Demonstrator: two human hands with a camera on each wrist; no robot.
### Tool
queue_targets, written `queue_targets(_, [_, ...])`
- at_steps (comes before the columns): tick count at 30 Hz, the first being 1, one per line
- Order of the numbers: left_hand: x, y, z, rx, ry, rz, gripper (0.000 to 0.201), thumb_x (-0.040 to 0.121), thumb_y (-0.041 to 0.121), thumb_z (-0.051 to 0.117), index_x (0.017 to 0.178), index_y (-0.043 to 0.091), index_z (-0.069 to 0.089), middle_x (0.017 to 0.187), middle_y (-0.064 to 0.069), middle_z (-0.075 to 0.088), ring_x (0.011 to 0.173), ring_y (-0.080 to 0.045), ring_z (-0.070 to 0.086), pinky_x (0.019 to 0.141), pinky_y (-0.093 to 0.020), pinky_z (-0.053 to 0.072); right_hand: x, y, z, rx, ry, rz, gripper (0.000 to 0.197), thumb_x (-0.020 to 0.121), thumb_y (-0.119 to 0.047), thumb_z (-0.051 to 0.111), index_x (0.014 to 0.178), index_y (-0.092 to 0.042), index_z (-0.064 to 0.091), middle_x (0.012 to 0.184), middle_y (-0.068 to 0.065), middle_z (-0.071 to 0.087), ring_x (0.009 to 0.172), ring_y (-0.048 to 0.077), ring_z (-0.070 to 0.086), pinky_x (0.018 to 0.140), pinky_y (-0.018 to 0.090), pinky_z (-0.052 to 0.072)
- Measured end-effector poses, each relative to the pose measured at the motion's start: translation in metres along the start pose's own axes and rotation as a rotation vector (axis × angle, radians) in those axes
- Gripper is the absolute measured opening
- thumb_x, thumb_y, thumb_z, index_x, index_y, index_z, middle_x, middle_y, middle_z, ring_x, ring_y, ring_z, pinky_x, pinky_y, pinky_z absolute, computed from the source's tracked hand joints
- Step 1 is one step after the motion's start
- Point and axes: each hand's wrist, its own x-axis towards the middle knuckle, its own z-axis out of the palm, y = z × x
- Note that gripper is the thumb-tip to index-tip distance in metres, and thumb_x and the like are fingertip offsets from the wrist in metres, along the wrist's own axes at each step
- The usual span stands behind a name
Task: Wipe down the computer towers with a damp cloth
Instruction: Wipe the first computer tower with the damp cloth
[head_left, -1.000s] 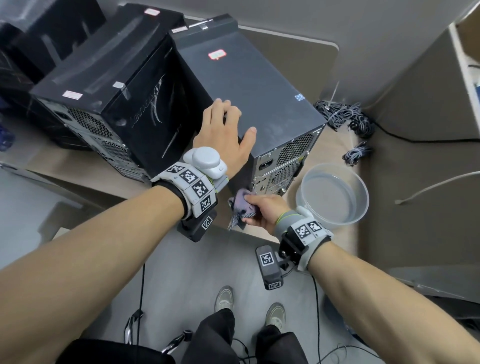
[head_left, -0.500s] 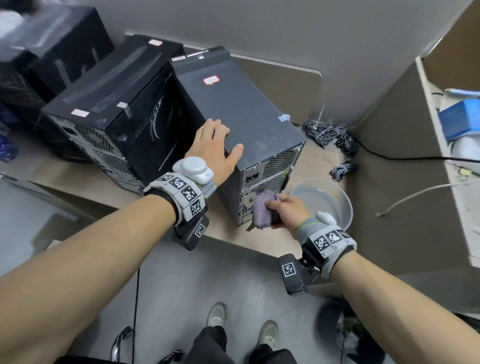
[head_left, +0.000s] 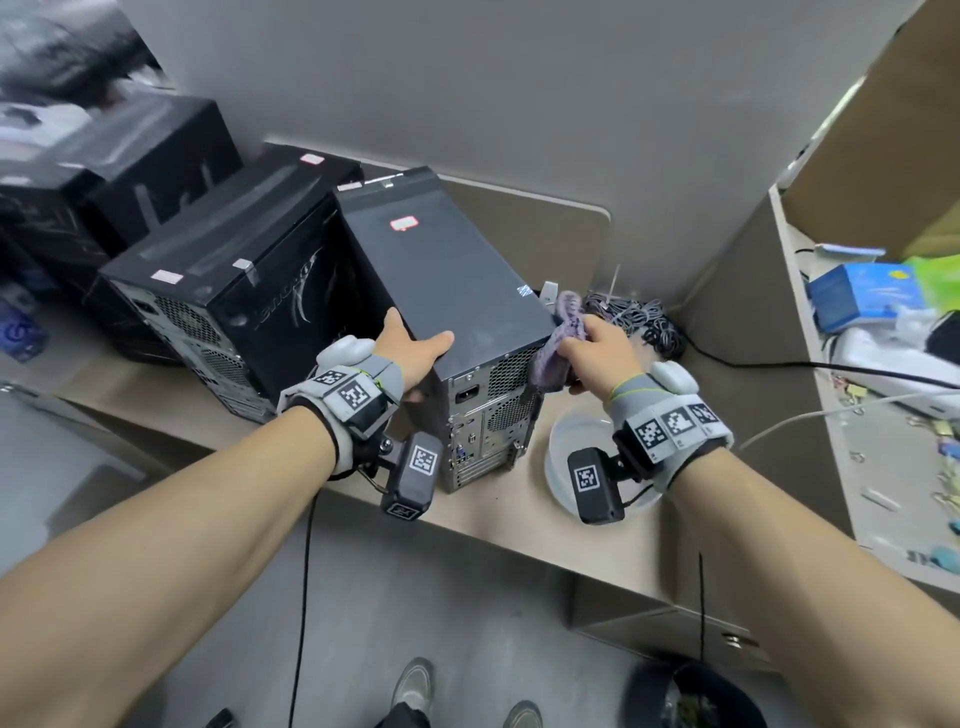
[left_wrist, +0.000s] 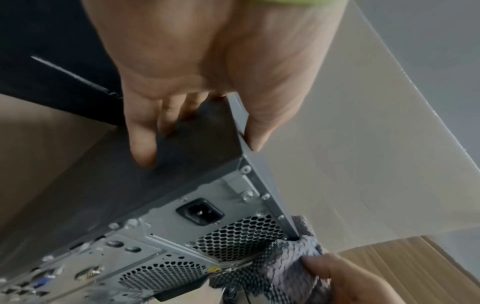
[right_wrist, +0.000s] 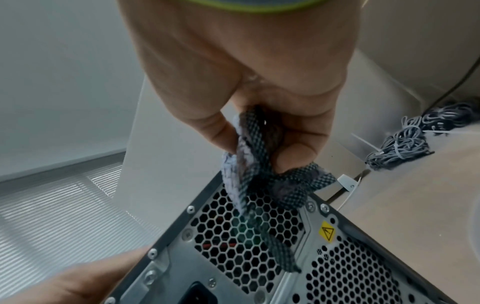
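A dark grey computer tower (head_left: 447, 270) stands on the desk with its metal rear panel (left_wrist: 197, 232) facing me. My left hand (head_left: 410, 353) grips its near top left edge, thumb on the top and fingers (left_wrist: 142, 144) down the side panel. My right hand (head_left: 597, 353) holds a bunched purple mesh cloth (head_left: 558, 343) against the tower's top right rear corner. In the right wrist view thumb and fingers (right_wrist: 296, 156) pinch the cloth (right_wrist: 259, 181), and a tail of it hangs over the fan grille (right_wrist: 233, 236).
A clear bowl of water (head_left: 563, 441) sits on the desk (head_left: 519, 514) just right of the tower, under my right wrist. Black towers (head_left: 234, 291) stand close on the left. Cable bundles (head_left: 639, 317) lie behind. A cluttered shelf (head_left: 872, 312) is at the right.
My right hand rose with the cloth from low on the rear panel to the top right rear corner. My left hand slid from flat on the top to gripping the top left edge.
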Motion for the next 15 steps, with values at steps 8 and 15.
queue_targets(8, [0.003, -0.007, -0.003, -0.035, 0.005, 0.044, 0.048, 0.092, 0.027, 0.062, 0.132, 0.013, 0.040, 0.121, -0.003, 0.059, 0.093, -0.022, 0.054, 0.054, -0.020, 0.042, 0.004, -0.013, 0.002, -0.083, -0.013, 0.035, 0.024, 0.074, -0.003, 0.052, 0.055, -0.014, 0.044, 0.052, 0.009, 0.044, 0.050, 0.023, 0.042, 0.044, 0.028, 0.038])
queue_targets(15, [0.026, -0.027, -0.045, -0.091, -0.113, -0.025, 0.069, 0.066, 0.032, 0.072, 0.130, 0.022, 0.047, 0.117, 0.005, 0.065, 0.106, -0.022, 0.064, 0.102, -0.043, 0.046, -0.012, -0.029, 0.027, -0.178, -0.018, 0.033, 0.010, 0.059, -0.016, 0.054, 0.053, -0.012, 0.047, 0.053, 0.009, 0.035, 0.055, 0.021, 0.030, 0.051, 0.031, 0.027])
